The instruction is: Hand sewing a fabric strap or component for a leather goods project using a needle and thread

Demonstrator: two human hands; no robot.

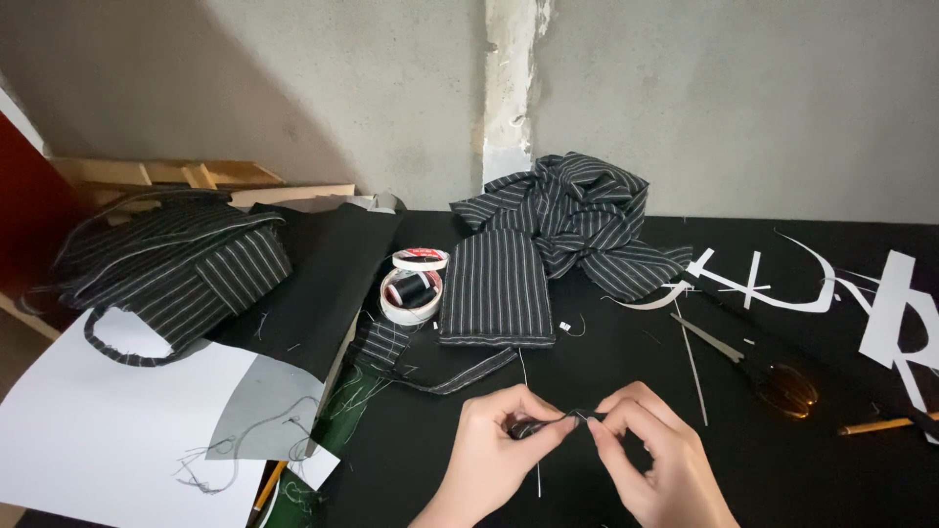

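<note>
Left hand (pixel 494 430): I see it pinched shut on one end of a small dark fabric strip (pixel 550 422), thumb and forefinger closed over it.
Right hand (pixel 653 445): fingertips pinching the other end of the same strip, close to the left hand; the two hands almost meet over it.
Strip: held just above the bench (pixel 763 469), in front of the folded striped panel (pixel 495 287). A pale thread (pixel 538 474) hangs down from it; I can't tell whether a needle is in there, too small.
Progress: as I judge it, the strip is mid-handling, being folded or pinched into shape. No finished stitching visible on it. The folded panel looks already pressed flat; a long loose striped band (pixel 445 376) lies at its near left corner, not attached to anything I can make out.
Left of panel: two tape rolls (pixel 413 286) stacked, with a black thread spool (pixel 412 287) inside the lower one. Further left a black cloth sheet (pixel 328 284), then a striped bundle (pixel 171 269), then white paper (pixel 117 430) with a grey piece on it.
Behind panel: crumpled striped fabric heap (pixel 587 220) against the concrete wall (pixel 342 98).
Right of panel: scissors (pixel 758 367) lying flat, white paper cut-outs (pixel 812 288) beyond, a pencil (pixel 880 425) near the right edge.
</note>
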